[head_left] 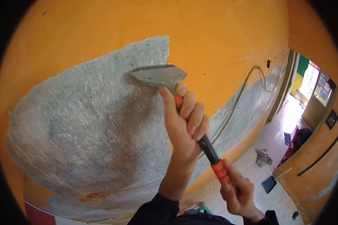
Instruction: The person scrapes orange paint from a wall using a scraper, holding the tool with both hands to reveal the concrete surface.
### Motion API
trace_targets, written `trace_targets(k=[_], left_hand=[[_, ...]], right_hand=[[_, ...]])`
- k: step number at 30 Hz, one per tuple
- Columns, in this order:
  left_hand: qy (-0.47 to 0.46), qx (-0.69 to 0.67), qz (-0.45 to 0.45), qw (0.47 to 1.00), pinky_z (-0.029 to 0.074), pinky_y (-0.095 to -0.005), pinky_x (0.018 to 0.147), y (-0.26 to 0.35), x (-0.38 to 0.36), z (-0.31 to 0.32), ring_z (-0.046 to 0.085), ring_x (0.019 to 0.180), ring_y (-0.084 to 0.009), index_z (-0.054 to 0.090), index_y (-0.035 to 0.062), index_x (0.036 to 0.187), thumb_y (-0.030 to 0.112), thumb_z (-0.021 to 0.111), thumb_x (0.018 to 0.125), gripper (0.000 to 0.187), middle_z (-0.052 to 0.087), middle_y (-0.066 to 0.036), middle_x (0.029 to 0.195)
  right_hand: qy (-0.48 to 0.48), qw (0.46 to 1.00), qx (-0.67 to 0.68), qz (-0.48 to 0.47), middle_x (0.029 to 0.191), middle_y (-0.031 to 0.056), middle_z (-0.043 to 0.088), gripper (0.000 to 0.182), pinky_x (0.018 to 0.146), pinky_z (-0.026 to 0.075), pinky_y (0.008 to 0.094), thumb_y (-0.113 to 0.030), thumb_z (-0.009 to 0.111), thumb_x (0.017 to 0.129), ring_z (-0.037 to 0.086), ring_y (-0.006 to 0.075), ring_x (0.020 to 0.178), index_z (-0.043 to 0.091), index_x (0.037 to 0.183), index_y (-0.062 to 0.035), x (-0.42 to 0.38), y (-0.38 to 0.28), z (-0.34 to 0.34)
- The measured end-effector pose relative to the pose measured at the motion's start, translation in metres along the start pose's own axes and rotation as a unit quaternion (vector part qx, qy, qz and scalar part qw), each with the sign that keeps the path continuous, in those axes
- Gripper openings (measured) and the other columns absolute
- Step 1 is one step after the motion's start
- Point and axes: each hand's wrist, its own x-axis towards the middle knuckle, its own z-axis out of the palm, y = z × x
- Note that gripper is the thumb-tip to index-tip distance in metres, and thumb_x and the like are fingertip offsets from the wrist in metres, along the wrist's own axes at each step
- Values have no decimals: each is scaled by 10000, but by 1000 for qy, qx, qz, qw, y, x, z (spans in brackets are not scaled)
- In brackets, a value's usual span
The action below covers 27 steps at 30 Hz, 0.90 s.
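A long-handled scraper (159, 76) with a wide grey metal head lies against the wall, its blade edge near the border between bare grey plaster (90, 108) and orange paint (214, 41). My left hand (184, 120) wraps round the upper handle just below the head, thumb stretched along it. Lower down, my right hand (238, 189) grips the orange-and-black end of the handle. Fingers of both hands are closed on the tool. The scraper's shadow falls on the plaster below its head.
A loose cable (238, 99) hangs along the wall to the right. On the tiled floor lie a crumpled cloth (263, 157) and a dark dustpan (269, 184) with a pale handle. Further back is a bright doorway (308, 80). Paint scraps lie low on the left.
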Motion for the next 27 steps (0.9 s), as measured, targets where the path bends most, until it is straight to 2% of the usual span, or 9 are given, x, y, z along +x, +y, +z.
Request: trace_targets(k=[4,8,12,15,21,23,25,27], left_hand=[[-42,-37,-8,998,294,-196,265,-1,3,-6,314,348,-55,442,83,933,435,356,1006,370,349,33,614],[-15,-25,2,1000,302,-200,267,-1,12,10,319,352,-59,442,80,931,438,347,1007,379,352,31,619],[-63,-32,-3,998,302,-198,273,-2,9,-2,320,361,-58,443,83,934,436,350,1007,372,352,29,619],[-36,-5,0,999,303,-197,276,-1,14,6,323,365,-57,450,83,938,433,348,1008,371,353,28,619],[-62,-20,6,998,303,-189,282,0,13,9,323,373,-53,448,79,942,420,348,1012,362,359,24,632],[-49,-6,15,999,304,-193,280,-1,25,19,326,374,-55,448,80,942,422,345,1012,364,360,23,631],[-40,8,27,999,305,-197,278,1,25,23,329,374,-57,448,80,942,423,342,1012,366,360,21,631],[-56,-27,-1,998,302,-203,277,3,18,15,330,375,-64,444,81,938,424,340,1012,366,362,20,633]], right_hand=[[-27,1000,-9,10,574,-29,473,492,483,372,205,-105,479,942,444,36,491,360,1394,49,-7,-6,-3],[-16,998,40,34,582,-28,492,497,495,374,197,-124,483,950,457,32,506,354,1398,49,5,-14,-10],[-32,999,9,6,581,-37,466,494,488,357,194,-108,469,952,430,31,498,342,1400,57,-1,-13,-8],[-2,998,42,37,590,-34,479,506,505,366,189,-128,474,955,434,33,505,335,1407,53,12,-15,-9],[-30,1000,5,4,597,-34,472,515,490,359,195,-143,479,956,429,28,517,330,1410,49,9,-19,-13],[-39,999,2,28,609,-34,487,516,509,373,189,-129,484,949,441,30,526,332,1410,48,20,-21,-19],[-23,999,28,5,613,-36,491,520,512,376,189,-122,487,944,442,28,526,333,1411,46,21,-25,-17],[-55,997,47,15,610,-38,484,524,499,366,193,-135,488,945,432,27,520,333,1412,44,13,-31,-18]])
